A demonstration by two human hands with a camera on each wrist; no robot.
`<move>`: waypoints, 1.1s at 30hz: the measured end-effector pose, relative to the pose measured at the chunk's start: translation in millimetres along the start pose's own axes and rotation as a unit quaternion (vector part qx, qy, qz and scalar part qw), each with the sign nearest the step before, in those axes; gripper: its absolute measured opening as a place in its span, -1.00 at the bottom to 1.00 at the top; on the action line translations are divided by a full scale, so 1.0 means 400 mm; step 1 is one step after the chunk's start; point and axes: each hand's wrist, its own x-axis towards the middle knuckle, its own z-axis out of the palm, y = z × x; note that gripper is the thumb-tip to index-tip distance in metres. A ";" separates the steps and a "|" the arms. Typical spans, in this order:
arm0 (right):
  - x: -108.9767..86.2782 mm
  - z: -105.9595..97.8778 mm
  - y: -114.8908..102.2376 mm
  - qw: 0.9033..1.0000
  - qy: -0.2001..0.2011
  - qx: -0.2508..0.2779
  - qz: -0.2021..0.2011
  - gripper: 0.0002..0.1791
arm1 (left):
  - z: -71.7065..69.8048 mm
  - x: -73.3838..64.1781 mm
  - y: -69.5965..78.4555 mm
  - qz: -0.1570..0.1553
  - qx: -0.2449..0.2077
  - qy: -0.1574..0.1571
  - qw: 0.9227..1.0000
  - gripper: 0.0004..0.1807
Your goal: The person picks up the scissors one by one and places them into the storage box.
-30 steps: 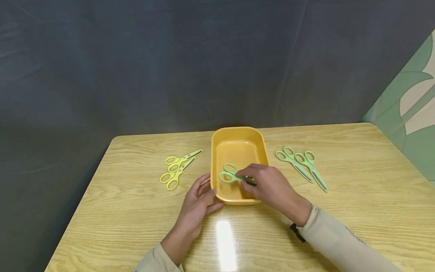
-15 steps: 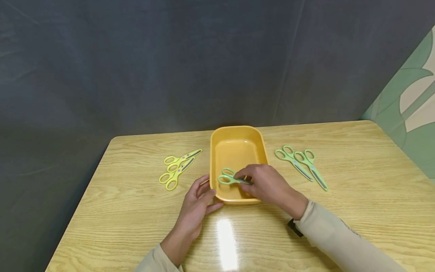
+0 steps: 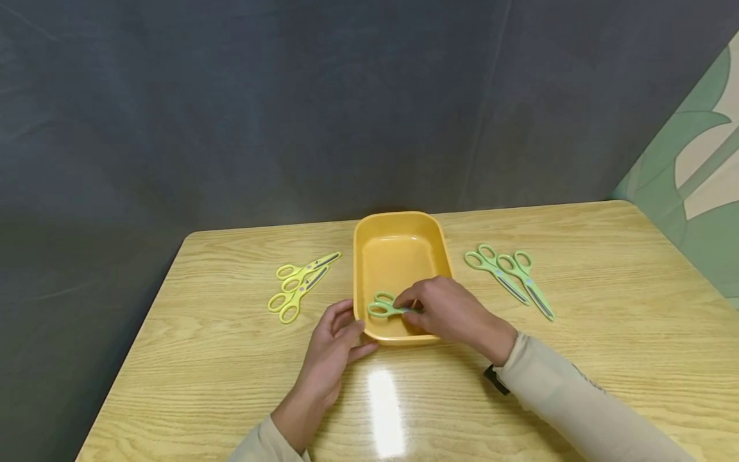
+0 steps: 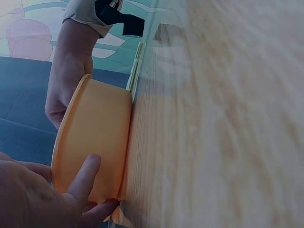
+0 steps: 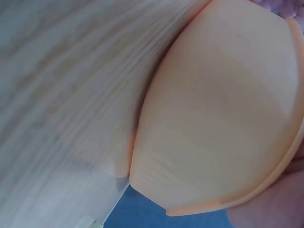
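An orange-yellow plastic bin [image 3: 404, 256] sits on the table, its outer wall close up in both wrist views. My left hand [image 3: 329, 353] grips its near left corner, with fingers spread over the rim and outer wall. Inside the bin, my right hand [image 3: 447, 311] pinches a pair of green scissors [image 3: 381, 307] by the blade end, the handle loops pointing left. The hand hides the blades. In the right wrist view, the bin's wall [image 5: 213, 104] covers the scissors, and just part of the right hand [image 5: 270, 204] shows behind the rim.
Two yellow scissors [image 3: 297, 298] lie left of the bin on the wooden table [image 3: 231, 385]. To the right lie two more green scissors [image 3: 528, 279], side by side. A dark curtain [image 3: 323, 115] hangs along the table's far edge.
My right hand has lowered the green scissors toward the near part of the bin's floor, and their loops now lie flatter. The left hand has stayed at the corner.
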 end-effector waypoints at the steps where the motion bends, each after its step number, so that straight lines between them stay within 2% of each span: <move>1: 0.000 0.000 0.000 1.000 -0.001 -0.002 -0.003 -0.78 | 0.000 0.000 0.000 0.000 0.000 0.000 1.000 -0.49; 12: 0.007 0.000 -0.002 1.000 -0.017 -0.006 -0.016 -0.83 | 0.001 -0.002 0.002 0.005 -0.004 0.000 1.000 -0.50; 26: 0.010 0.001 -0.011 0.997 -0.071 0.008 0.006 -0.82 | 0.001 -0.004 0.001 0.001 -0.005 -0.005 1.000 -0.51; 33: 0.013 -0.001 -0.016 0.996 -0.084 0.005 0.019 -0.82 | 0.001 -0.005 0.000 0.004 -0.004 -0.005 1.000 -0.52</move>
